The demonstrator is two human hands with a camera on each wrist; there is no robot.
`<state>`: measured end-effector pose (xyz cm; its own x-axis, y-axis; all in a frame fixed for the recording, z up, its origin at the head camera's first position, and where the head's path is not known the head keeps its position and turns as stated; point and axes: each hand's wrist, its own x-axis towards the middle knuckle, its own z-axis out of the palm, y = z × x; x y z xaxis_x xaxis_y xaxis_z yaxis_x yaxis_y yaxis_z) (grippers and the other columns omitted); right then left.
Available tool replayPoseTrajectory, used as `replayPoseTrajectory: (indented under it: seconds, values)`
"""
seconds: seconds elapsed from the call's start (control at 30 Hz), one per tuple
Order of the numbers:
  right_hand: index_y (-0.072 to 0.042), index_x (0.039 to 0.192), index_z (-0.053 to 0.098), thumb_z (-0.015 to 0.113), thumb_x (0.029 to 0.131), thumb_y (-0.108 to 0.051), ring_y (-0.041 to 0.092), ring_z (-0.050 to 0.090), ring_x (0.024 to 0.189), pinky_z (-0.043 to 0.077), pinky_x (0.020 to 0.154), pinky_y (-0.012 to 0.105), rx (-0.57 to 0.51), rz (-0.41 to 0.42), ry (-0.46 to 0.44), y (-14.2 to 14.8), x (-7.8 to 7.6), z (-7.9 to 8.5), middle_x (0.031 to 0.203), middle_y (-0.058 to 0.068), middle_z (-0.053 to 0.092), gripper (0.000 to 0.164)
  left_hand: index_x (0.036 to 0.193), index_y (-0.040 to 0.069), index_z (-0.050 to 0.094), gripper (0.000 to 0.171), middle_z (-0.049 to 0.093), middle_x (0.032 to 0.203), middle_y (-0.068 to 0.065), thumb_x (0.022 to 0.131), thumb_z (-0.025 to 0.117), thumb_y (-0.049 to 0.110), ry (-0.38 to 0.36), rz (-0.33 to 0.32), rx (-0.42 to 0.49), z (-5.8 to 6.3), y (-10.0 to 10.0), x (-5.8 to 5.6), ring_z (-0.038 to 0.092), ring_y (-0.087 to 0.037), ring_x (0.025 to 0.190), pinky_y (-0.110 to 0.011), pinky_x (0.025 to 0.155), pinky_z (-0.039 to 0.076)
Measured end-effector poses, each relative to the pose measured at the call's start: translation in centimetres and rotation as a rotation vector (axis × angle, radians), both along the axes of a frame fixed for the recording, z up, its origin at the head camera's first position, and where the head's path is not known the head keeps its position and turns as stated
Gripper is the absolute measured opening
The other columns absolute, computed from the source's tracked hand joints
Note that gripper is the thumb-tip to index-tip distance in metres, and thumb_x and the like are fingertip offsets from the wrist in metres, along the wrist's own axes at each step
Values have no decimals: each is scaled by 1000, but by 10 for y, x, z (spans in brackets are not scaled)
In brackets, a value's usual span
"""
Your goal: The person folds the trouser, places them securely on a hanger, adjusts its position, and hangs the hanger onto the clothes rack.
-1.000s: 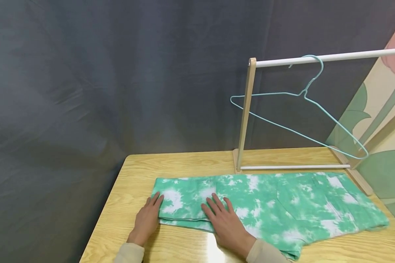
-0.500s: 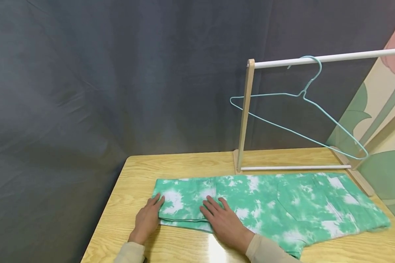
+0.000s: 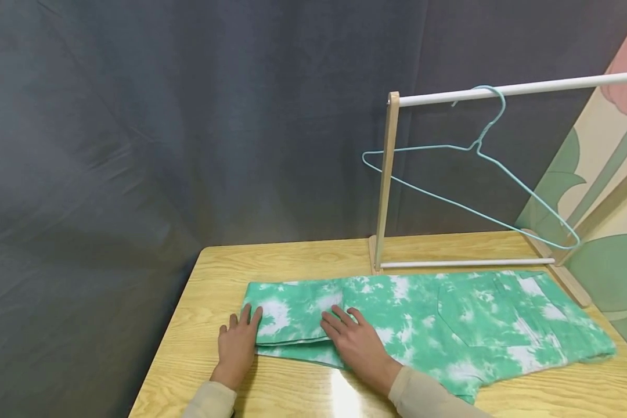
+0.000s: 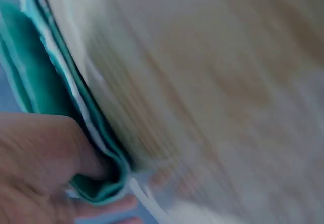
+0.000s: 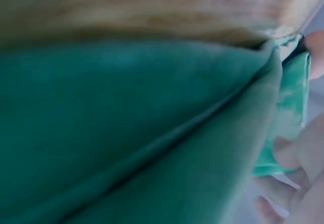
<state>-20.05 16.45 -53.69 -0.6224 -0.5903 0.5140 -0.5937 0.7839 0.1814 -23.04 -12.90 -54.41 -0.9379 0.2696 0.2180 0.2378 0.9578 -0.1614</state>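
Note:
Green-and-white tie-dye trousers [image 3: 407,325] lie flat across the table, with the leg end doubled back over itself at the left. At the left end of that doubled part, my left hand [image 3: 236,354] grips the cloth. The left wrist view shows its thumb [image 4: 61,143] tucked inside the fold. My right hand [image 3: 359,348] holds the front edge of the same part further right, fingers bent on top; its thumb is hidden in the head view. Between the hands the upper layers stand slightly off the layer below. Green cloth [image 5: 152,123] fills much of the right wrist view.
Behind the trousers, a wooden rack [image 3: 388,180] with a white rail [image 3: 548,87] stands on the table [image 3: 282,258]. A light blue wire hanger [image 3: 449,200] hangs from the rail. A dark curtain [image 3: 271,116] covers the back, and a painted panel [image 3: 616,203] is at right.
The front edge of the doubled part has risen a little between the hands. My left hand has turned slightly, and the right fingers are more bent. The head view has shifted slightly.

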Motion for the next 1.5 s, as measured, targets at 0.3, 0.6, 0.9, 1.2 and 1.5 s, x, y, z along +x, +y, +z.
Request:
replayPoseTrajectory:
  seconds: [0.3,0.6,0.9,1.2,1.5]
  values:
    - [-15,115,73,27,110,-12,22,65,119,51,90,41,-228,2,139,27,2,11,124,-3,71,47,130,15,58,59,61,133,-13,79,78,-5,226,-144,72,2,4,-4,62,-35,115,-50,79,55]
    - [-13,112,74,15,112,-15,24,64,119,48,90,43,-247,-51,147,75,9,19,121,-1,71,59,129,10,61,57,60,135,-14,75,71,-7,213,-462,177,-1,1,0,58,-36,123,-48,88,54]
    - [-11,105,75,23,110,-18,27,67,113,49,87,45,-192,-72,65,124,24,18,108,1,73,53,135,17,58,62,55,143,-9,76,77,9,132,-524,164,-8,9,4,53,-33,132,-47,93,54]
    - [-19,89,70,79,72,-1,11,67,88,51,74,39,-110,-181,-153,131,37,-3,91,-7,71,27,147,16,49,74,45,156,-3,77,71,7,67,-574,109,-15,15,5,42,-24,145,-45,112,43]
    - [-15,85,69,83,75,-3,12,67,82,52,62,31,-111,-246,-230,118,39,-4,87,-5,68,22,146,15,51,71,48,154,-2,77,65,5,55,-587,97,-15,14,6,44,-23,144,-46,116,37]
